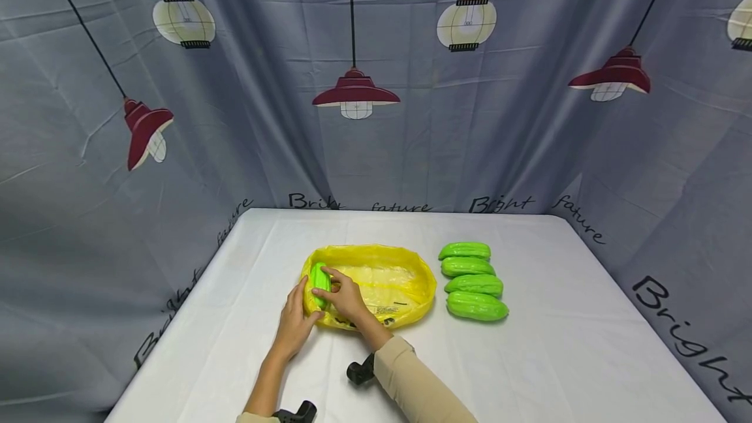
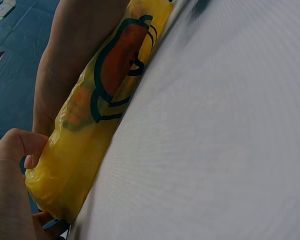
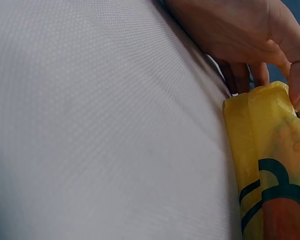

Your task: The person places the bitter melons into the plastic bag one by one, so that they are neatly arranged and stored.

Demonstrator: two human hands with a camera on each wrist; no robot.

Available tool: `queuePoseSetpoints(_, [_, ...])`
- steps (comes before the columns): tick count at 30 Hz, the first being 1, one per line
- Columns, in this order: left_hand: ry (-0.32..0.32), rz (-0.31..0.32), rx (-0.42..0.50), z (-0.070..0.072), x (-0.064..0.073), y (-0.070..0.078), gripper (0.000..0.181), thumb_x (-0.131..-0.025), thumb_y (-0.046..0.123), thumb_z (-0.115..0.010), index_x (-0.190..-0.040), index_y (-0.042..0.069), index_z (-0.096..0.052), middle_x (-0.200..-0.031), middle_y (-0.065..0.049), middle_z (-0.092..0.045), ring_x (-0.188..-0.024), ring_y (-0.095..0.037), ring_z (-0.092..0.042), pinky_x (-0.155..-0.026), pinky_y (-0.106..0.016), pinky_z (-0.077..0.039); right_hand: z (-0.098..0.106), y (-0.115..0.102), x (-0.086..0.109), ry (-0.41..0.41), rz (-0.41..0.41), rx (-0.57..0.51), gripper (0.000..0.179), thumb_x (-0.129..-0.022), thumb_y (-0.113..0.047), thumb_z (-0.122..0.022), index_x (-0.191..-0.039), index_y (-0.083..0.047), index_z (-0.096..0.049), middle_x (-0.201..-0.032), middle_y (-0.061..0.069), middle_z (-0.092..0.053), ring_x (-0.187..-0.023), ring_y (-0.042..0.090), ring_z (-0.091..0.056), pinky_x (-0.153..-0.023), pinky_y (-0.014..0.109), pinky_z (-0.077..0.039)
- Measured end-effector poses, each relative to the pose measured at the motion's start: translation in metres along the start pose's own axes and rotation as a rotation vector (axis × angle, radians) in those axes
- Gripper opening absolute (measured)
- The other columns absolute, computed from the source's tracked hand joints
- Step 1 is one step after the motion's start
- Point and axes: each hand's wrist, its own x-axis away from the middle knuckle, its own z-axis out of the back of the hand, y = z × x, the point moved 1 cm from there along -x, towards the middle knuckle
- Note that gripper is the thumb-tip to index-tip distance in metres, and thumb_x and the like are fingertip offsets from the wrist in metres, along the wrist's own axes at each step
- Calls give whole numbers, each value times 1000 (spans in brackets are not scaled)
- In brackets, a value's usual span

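Observation:
A yellow plastic bag [image 1: 423,273], spread wide like a shallow basin, stands on the white table. Inside its left end lies a bright green, ribbed bitter melon [image 1: 318,278], lengthwise along the wall. My right hand [image 1: 349,299] reaches over the front rim and pinches the bitter melon between thumb and fingers. At the bag's left front corner my left hand [image 1: 295,328] grips the side, its thumb over the rim and its fingers along the outer wall. In the left wrist view, dark and orange printing marks the bag's front wall [image 2: 72,167].
To the right of the bag, several more bitter melons [image 1: 474,284] lie in a column on the white tablecloth [image 1: 558,344]. Grey curtains [image 1: 399,149] printed with lamps surround the table on its back and sides. A black wrist device [image 1: 360,371] shows by the right sleeve.

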Motion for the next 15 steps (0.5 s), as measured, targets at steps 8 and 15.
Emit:
queuePoseSetpoints(8, [-10, 13, 2, 0, 0, -1, 80, -80, 18, -63, -147, 11, -20, -143, -23, -27, -126, -46, -30, -99, -62, -25, 1, 0, 0, 0, -8, -4, 57, -80, -29, -71, -131, -11, -53, -116, 17, -57, -86, 19, -60, -65, 25, -52])
queuePoseSetpoints(15, [3, 1, 5, -1, -1, -1, 79, -79, 17, -63, -146, 11, -21, -142, -22, -28, -126, -45, -31, -98, -62, -26, 2, -1, 0, 15, -35, -52, 66, -79, -26, -72, -135, -6, -44, -117, 21, -56, -93, 26, -61, -68, 28, -53])
